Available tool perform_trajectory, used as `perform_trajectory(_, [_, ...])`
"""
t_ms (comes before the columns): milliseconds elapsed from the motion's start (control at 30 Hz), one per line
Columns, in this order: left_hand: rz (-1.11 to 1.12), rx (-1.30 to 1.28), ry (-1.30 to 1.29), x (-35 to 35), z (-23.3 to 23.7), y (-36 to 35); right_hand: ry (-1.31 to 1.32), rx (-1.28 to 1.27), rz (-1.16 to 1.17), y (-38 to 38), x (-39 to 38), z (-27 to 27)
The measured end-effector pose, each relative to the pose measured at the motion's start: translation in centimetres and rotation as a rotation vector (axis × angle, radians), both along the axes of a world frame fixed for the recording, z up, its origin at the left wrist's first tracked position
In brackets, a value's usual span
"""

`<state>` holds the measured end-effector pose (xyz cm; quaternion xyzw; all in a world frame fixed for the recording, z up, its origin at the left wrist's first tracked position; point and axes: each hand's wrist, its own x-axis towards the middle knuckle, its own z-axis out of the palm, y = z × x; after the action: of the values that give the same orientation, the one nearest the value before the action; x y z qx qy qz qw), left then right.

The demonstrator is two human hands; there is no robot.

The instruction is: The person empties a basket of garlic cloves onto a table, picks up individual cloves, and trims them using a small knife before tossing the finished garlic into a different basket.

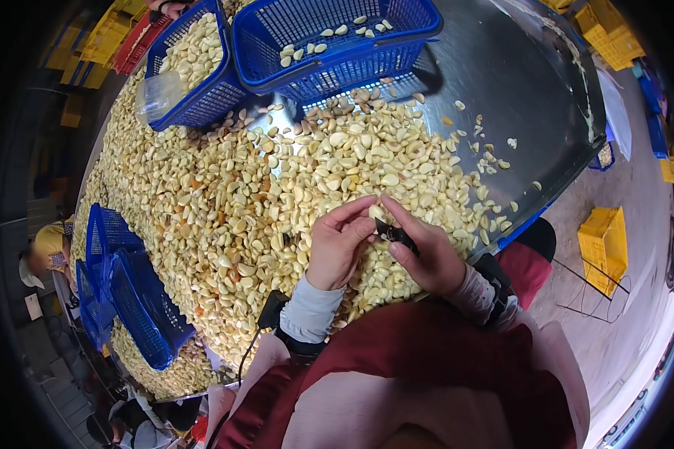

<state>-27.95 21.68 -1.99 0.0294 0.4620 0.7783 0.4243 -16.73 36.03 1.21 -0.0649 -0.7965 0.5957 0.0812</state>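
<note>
My left hand (338, 241) pinches a pale garlic clove (377, 212) between thumb and fingers, just above a wide heap of peeled cloves (277, 194). My right hand (425, 251) grips a small dark-handled knife (395, 234), its tip against the same clove. Both hands meet at the near edge of the metal table (532, 97). Grey sleeves and a maroon apron show below them.
Two blue plastic baskets (329, 45) with some cloves stand at the far side; more blue baskets (127, 299) sit at the left edge. Yellow crates (605, 247) lie on the floor to the right. Another person sits at the left.
</note>
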Motion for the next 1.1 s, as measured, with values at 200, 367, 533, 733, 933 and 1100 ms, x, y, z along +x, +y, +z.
perform_trajectory(200, [0.014, 0.170, -0.260, 0.5, -0.1, -0.5, 0.071, 0.147, 0.069, 0.6, 0.1, -0.3])
perform_trajectory(367, [-0.091, 0.310, -0.470, 0.9, 1.2, -0.5, -0.310, -0.569, -0.059, 1.6, 1.4, -1.6])
perform_trajectory(533, [-0.030, -0.293, 0.428, -5.3, -0.5, -0.1, -0.305, -0.602, -0.023, 0.4, 1.1, -1.3])
perform_trajectory(733, [-0.245, -0.799, 1.301, -7.7, -2.1, -0.2, -0.291, -0.391, 0.080, 0.8, 1.1, -1.0])
perform_trajectory(933, [0.050, 0.160, -0.326, -2.0, 0.3, -0.4, -0.156, -0.234, 0.014, -0.4, 0.1, -0.9])
perform_trajectory(1100, [0.088, 0.232, -0.410, 0.9, 0.0, -0.3, -0.111, -0.063, 0.002, -0.7, -0.2, 0.3])
